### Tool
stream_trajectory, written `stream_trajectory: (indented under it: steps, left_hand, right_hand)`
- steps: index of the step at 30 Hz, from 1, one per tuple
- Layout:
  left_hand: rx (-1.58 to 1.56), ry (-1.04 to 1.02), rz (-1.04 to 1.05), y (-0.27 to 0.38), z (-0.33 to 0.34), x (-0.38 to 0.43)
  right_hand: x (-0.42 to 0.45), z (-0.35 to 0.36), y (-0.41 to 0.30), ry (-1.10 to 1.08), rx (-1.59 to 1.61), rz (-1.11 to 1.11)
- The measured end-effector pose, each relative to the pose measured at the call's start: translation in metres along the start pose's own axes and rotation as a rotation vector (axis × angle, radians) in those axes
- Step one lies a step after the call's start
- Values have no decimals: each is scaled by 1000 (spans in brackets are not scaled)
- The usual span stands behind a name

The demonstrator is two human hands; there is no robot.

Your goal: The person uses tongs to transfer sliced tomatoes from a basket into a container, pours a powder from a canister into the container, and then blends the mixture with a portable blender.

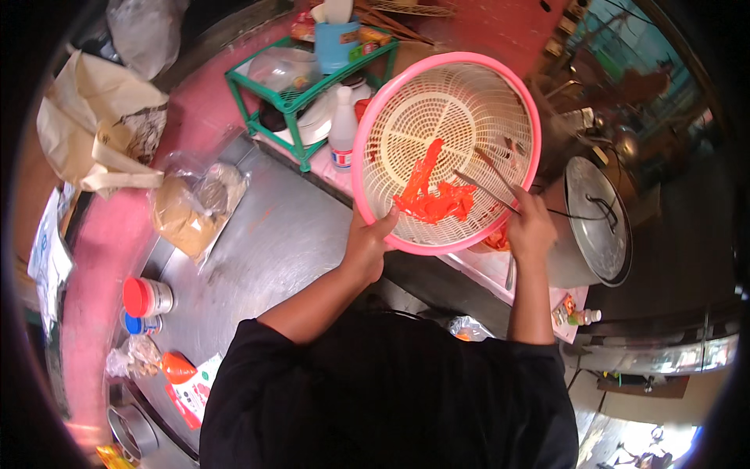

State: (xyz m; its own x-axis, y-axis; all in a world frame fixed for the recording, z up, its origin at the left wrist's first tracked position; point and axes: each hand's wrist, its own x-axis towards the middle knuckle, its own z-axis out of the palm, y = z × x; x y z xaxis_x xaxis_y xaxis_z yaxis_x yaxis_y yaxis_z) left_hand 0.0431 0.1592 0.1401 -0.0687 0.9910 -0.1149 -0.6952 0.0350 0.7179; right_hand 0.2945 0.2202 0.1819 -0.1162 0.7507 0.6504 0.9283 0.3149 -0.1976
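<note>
My left hand (369, 243) grips the pink rim of a round plastic colander (448, 246) at its lower left, thumb over the edge. The colander is tilted, its pale slotted inside facing me. Bright red, wet-looking food pieces (436, 202) lie in it. My right hand (530, 225) is closed on metal tongs (489, 190) at the colander's lower right; their arms point into the colander, apart, with nothing between the tips. Partly hidden below the colander, more red food (497, 239) shows beside my right hand.
A large lidded metal pot (595, 223) stands at the right. Behind the colander are a clear plastic bottle (343, 132) and a green rack (293, 105). On the steel counter (275, 217) at left lie a bag of brown powder (187, 220) and lidded jars (146, 298).
</note>
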Motion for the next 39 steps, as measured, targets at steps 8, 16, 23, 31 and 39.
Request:
stream_trajectory:
  steps: [8,16,23,31,39]
  left_hand:
    - [178,-33,307,-55,56,61]
    - [414,-130,504,-91,70,83]
    - [322,4,622,-112,92,107]
    - [446,-41,643,-115,92,115]
    - [599,-72,818,-111,97,108]
  right_hand:
    - [-24,37,35,-6,-289,-105]
    - [-2,-12,89,-238,-296,349]
    - [-7,36,87,-307,-187,361]
    - [-18,9,106,-352,-207,277]
    - [-13,-5,108,-498,-255,475]
